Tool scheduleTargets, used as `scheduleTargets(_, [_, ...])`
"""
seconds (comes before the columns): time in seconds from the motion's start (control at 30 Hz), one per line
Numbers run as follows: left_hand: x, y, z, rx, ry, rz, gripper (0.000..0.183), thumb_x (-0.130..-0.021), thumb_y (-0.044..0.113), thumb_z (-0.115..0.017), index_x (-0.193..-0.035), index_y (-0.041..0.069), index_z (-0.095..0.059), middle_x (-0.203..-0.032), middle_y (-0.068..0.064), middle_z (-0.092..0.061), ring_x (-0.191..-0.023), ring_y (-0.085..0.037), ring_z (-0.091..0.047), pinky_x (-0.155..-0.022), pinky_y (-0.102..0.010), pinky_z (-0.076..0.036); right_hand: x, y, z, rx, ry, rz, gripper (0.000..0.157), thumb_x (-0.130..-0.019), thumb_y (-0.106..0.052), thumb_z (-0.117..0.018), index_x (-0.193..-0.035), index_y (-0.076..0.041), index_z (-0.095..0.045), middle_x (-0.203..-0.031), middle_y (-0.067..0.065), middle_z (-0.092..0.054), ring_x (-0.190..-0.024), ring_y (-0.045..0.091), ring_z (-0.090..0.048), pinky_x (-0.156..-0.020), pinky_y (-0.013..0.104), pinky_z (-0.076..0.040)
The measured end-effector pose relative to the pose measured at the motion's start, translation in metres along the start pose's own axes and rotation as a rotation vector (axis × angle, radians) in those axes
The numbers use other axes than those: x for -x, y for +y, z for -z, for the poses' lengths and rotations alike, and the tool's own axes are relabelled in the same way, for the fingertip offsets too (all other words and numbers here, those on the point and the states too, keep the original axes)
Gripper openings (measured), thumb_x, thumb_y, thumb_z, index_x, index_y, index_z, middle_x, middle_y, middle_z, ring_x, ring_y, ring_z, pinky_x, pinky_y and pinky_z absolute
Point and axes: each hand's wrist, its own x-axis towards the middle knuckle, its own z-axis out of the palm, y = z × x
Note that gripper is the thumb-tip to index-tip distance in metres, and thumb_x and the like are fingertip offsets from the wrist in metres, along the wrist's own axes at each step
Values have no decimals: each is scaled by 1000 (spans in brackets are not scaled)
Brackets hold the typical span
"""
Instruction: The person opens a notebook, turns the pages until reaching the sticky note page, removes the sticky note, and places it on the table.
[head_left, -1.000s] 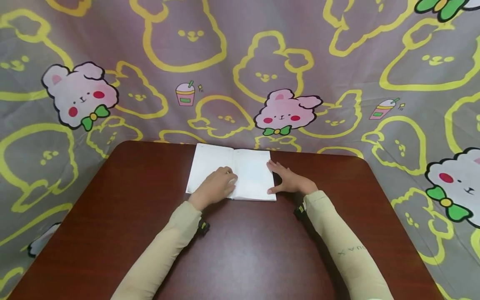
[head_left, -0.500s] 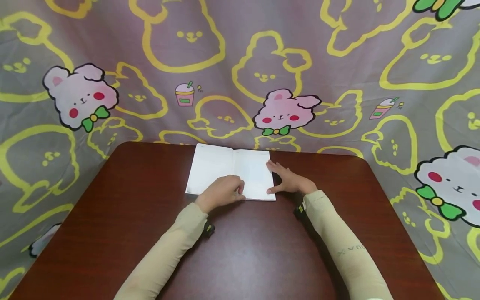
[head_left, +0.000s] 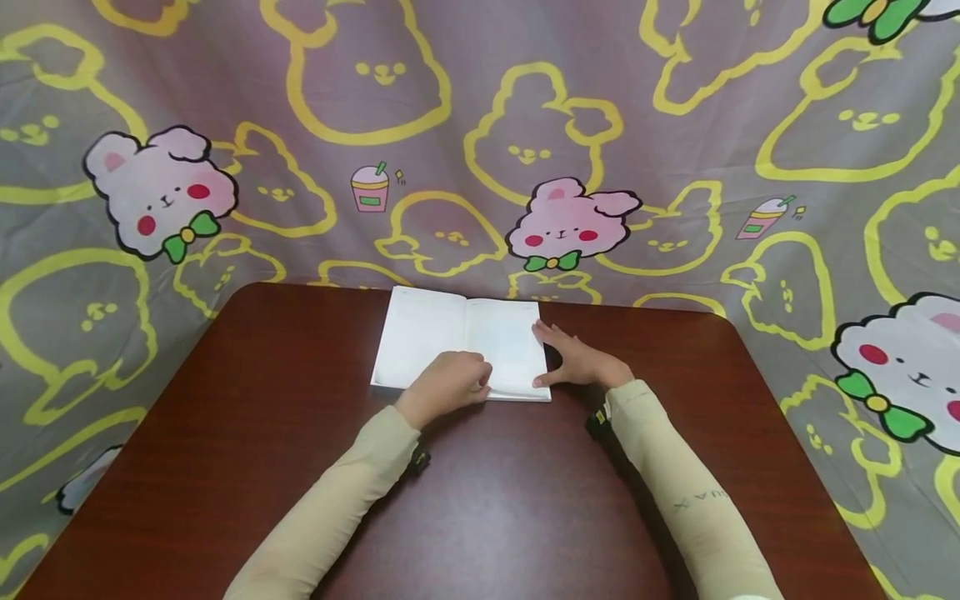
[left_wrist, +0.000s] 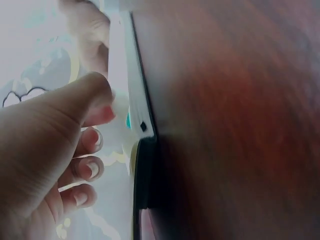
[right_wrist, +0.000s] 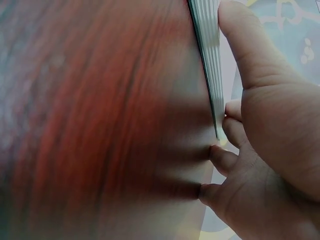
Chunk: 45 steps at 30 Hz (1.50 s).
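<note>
A white-paged book lies open at the far side of the table, its pages looking blank apart from faint marks. My left hand is at the book's lower edge near the spine, fingers curled. In the left wrist view, the left thumb and forefinger come together at the page edge, with the other fingers bent below. My right hand is spread along the right page's outer edge. Its thumb rests at the page's near corner, while two fingertips touch the table beyond the page stack.
The brown wooden table has rounded far corners. Directly behind it hangs a patterned curtain with cartoon animals, which also runs along both sides. The book's far edge is close to the table's back edge.
My left hand has moved from the spine area down and right to the book's lower edge, its fingers more curled. The right hand and the book have stayed in place.
</note>
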Motion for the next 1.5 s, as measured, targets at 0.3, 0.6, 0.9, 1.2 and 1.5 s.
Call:
scheduleTargets(0.3, [1,6,0,-52,43,-15,14,-78,8,-73,-72,14,-61,-70,1,-59,-60,-19,-59,-55,-36,-50,-2,2,-2,10,32,38,111,-82,-41,-84,-163,-4,-18,-170,16,-12,-157,38,-6,-124,60,-12])
scheduleTargets(0.6, [14,1,5,32,67,51,5,-79,9,-70,-77,12,-66,-72,3,-62,-62,-16,-60,-55,-33,-52,6,11,2,-19,52,48,114,-76,-41,-90,-162,-8,-23,-169,17,-16,-157,35,-15,-123,57,-22])
scheduleTargets(0.9, [26,-1,13,85,177,138,5,-78,12,-69,-75,12,-66,-73,2,-63,-65,-18,-62,-56,-34,-52,5,8,-1,-23,78,69,115,-76,-39,-90,-162,-7,-22,-170,16,-15,-156,35,-16,-122,57,-24])
scheduleTargets(1.2, [34,-2,15,142,286,224,14,-76,12,-67,-64,13,-60,-62,4,-57,-54,-13,-49,-49,-31,-44,1,2,-5,-13,53,83,116,-77,-36,-90,-162,-3,-19,-170,16,-14,-157,38,-8,-123,58,-18])
scheduleTargets(1.5, [40,-9,33,199,363,297,16,-78,12,-67,-63,9,-64,-55,5,-52,-51,-12,-45,-46,-29,-41,-2,0,-4,-8,48,52,117,-76,-37,-90,-163,-5,-18,-170,14,-13,-157,37,-7,-124,58,-17])
